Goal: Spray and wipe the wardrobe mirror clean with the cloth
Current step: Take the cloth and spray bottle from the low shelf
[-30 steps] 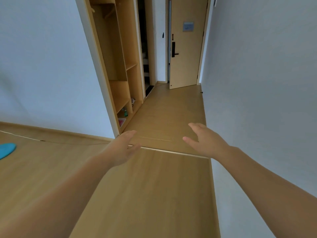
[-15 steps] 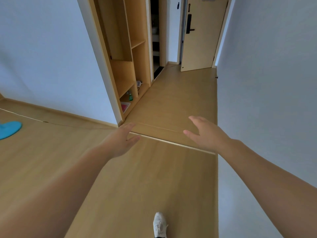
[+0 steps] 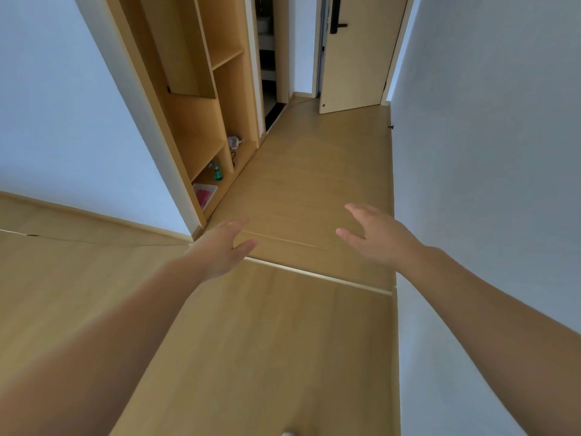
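shelving point(image 3: 201, 121) looms larger than a second ago and the blue shape on the floor has slid out of view, so the person seems to be walking toward the supplies. left hand point(image 3: 220, 247) and right hand point(image 3: 380, 240) reach ahead, fingers loose and spread, holding nothing. spray bottle point(image 3: 218, 173) stands in the lowest compartment, near a pink item point(image 3: 203, 195), possibly the cloth, too small to tell. no mirror shows.
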`<state>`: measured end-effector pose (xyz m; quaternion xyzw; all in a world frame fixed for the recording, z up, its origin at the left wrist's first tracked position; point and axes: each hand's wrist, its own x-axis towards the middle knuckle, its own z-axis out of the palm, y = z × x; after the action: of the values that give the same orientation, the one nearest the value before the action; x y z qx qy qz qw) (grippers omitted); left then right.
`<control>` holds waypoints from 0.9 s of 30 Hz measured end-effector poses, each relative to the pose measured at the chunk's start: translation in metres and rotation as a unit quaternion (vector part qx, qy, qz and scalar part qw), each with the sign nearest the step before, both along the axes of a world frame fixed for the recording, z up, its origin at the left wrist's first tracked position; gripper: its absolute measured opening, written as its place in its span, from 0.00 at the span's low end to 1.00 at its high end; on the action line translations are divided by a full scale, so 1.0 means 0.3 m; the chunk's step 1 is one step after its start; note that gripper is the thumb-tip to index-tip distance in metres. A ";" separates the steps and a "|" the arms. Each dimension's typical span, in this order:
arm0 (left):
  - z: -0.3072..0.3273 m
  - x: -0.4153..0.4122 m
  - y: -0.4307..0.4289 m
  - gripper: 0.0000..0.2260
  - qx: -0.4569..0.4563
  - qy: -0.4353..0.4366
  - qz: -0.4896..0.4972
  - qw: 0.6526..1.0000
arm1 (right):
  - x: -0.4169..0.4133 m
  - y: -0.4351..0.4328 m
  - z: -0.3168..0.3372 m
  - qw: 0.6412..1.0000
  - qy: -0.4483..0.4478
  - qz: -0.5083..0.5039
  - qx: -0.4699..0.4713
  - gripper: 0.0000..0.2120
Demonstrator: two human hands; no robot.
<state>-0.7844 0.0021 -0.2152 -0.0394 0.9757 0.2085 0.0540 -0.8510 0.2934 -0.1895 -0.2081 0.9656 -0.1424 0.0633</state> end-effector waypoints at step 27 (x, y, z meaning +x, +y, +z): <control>-0.094 -1.034 0.164 0.27 0.045 -0.007 0.219 0.975 | -1.486 -0.023 -0.119 0.983 -0.063 0.174 0.011 0.32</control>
<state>-1.0945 0.0513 -0.2435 -0.2516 0.9325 0.2585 0.0154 -1.2967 0.2866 -0.2251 -0.3627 0.9103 -0.1313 0.1504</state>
